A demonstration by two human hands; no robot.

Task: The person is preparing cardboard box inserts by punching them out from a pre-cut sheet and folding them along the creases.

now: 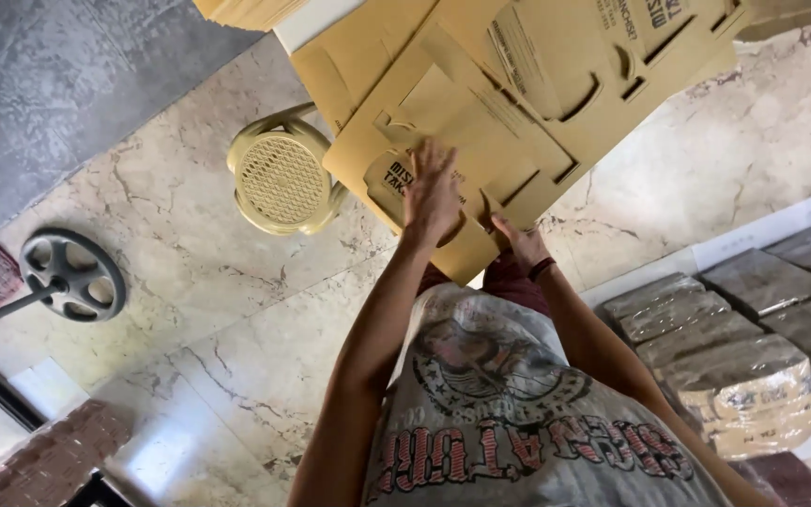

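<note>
Your left hand (431, 192) lies flat, fingers spread, on the flat die-cut tan cardboard sheets (481, 113); your right hand (518, 242) pinches their near edge, fingertips hidden

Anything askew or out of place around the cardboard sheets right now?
The flat die-cut brown cardboard sheets lie fanned at differing angles, not squared, under the left hand and right hand. The cream woven plastic stool sits partly beneath their overhanging edge. No tears or spills visible.

Marble floor (237, 310): plastic stool (282, 180), wrapped bundles (743, 376), wheel (72, 274).
</note>
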